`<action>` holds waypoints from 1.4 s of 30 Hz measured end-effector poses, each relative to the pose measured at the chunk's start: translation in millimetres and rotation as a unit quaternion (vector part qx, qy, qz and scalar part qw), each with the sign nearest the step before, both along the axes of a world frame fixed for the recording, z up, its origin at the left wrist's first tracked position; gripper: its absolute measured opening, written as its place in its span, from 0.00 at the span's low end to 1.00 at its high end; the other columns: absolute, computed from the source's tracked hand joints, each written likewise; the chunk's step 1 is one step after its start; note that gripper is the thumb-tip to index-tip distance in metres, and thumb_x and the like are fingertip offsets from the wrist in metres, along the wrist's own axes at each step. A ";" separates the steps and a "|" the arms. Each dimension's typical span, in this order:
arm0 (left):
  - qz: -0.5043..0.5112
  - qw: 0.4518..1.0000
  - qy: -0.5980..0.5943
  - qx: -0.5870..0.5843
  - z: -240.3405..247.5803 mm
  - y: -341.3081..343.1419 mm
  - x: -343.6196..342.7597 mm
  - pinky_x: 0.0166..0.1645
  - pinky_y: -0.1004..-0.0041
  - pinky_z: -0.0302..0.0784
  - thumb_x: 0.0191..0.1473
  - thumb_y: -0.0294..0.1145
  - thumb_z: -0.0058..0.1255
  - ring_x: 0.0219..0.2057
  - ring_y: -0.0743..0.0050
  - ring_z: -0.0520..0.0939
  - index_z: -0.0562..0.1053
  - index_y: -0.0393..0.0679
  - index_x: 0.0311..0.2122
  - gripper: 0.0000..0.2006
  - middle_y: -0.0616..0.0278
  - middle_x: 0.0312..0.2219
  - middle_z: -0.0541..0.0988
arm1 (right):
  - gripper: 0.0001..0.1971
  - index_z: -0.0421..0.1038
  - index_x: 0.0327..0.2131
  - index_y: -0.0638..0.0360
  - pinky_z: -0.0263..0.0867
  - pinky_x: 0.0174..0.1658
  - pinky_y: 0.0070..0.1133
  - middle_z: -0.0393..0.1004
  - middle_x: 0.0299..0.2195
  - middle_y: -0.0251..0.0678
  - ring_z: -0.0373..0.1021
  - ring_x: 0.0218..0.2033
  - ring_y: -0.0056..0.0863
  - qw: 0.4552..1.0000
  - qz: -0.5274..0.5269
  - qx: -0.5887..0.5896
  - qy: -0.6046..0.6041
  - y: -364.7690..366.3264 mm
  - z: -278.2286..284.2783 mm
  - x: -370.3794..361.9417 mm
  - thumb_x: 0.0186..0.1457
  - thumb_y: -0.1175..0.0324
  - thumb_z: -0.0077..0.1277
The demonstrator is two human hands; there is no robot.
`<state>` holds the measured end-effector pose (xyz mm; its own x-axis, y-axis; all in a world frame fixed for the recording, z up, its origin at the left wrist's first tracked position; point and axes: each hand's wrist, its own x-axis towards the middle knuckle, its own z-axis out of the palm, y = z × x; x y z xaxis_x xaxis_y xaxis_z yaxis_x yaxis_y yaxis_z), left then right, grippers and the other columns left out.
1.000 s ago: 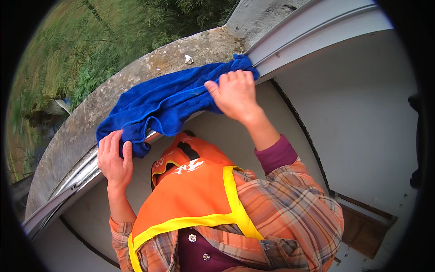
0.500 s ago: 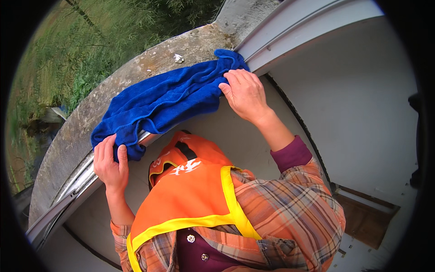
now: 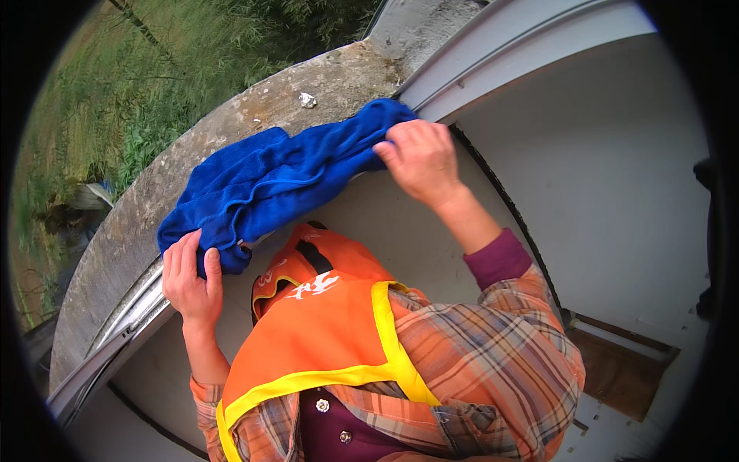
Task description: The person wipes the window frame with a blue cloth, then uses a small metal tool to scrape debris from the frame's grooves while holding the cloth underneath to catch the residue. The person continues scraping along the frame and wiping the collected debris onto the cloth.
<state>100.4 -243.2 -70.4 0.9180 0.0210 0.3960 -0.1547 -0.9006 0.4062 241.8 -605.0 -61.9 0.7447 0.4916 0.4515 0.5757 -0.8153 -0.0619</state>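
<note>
A blue towel (image 3: 265,181) lies bunched and creased lengthwise over the window sill and its metal track, its near edge hanging a little over the inner side. My left hand (image 3: 192,281) is at the towel's left end, thumb on the near side, fingers curled over the cloth. My right hand (image 3: 423,160) grips the right end beside the window frame, its fingertips partly hidden by the hand itself. Between the two hands the cloth stretches along the sill, folds running from one end to the other.
The rough concrete ledge (image 3: 142,204) curves along the outside, with a small crumpled silvery scrap (image 3: 308,100) on it. Grass and bushes (image 3: 177,85) lie beyond. A pale window frame (image 3: 508,58) rises at the right. The metal track (image 3: 131,308) continues toward the lower left.
The towel's right end has come down and nearer, off the upper corner, and its folds have bunched differently. My right hand has shifted slightly right; my left hand has barely moved.
</note>
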 end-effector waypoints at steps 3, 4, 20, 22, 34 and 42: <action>0.001 1.000 0.005 -0.005 0.7 0.0 -0.3 0.46 0.63 0.74 0.58 0.38 0.53 0.41 0.52 0.78 0.76 0.38 0.43 0.14 0.54 0.39 0.79 | 0.16 0.70 0.27 0.53 0.59 0.41 0.30 0.72 0.28 0.33 0.69 0.35 0.31 0.997 -0.013 -0.072 0.011 -16.0 3.8 6.9 0.57 0.51 0.52; 0.002 1.000 0.006 -0.003 0.9 -0.2 0.2 0.46 0.63 0.74 0.58 0.38 0.53 0.41 0.52 0.78 0.76 0.38 0.43 0.14 0.54 0.39 0.79 | 0.17 0.70 0.26 0.53 0.59 0.40 0.30 0.72 0.27 0.33 0.68 0.34 0.31 0.995 -0.012 -0.095 0.029 -10.5 4.2 4.5 0.58 0.51 0.51; 0.013 1.000 0.003 0.027 -2.8 -1.2 -0.5 0.48 0.62 0.73 0.59 0.36 0.51 0.43 0.52 0.78 0.76 0.36 0.44 0.14 0.54 0.40 0.79 | 0.24 0.73 0.41 0.46 0.56 0.46 0.31 0.72 0.35 0.27 0.67 0.40 0.28 0.991 0.096 0.075 0.050 80.8 -14.6 -43.0 0.55 0.37 0.47; 0.014 1.000 -0.002 0.017 -2.2 -1.9 -0.7 0.48 0.63 0.73 0.59 0.36 0.52 0.42 0.52 0.78 0.76 0.37 0.44 0.14 0.55 0.40 0.79 | 0.28 0.75 0.43 0.48 0.55 0.51 0.32 0.72 0.43 0.33 0.66 0.47 0.31 0.998 -0.012 0.008 0.061 33.7 -8.4 -20.3 0.57 0.36 0.43; 0.014 0.999 0.012 0.030 -2.0 -1.9 -0.7 0.48 0.62 0.73 0.59 0.38 0.51 0.43 0.53 0.77 0.76 0.40 0.45 0.14 0.55 0.41 0.79 | 0.35 0.68 0.44 0.70 0.54 0.53 0.37 0.70 0.44 0.50 0.66 0.48 0.43 0.983 -0.081 -0.039 0.158 103.2 -3.5 -19.0 0.59 0.39 0.41; 0.006 1.000 0.006 0.023 0.1 -2.0 -0.5 0.47 0.62 0.73 0.59 0.37 0.51 0.43 0.53 0.78 0.76 0.40 0.45 0.14 0.56 0.41 0.79 | 0.38 0.77 0.39 0.73 0.53 0.55 0.36 0.74 0.41 0.51 0.66 0.48 0.44 0.971 -0.166 -0.073 0.159 34.9 -1.0 19.1 0.61 0.38 0.35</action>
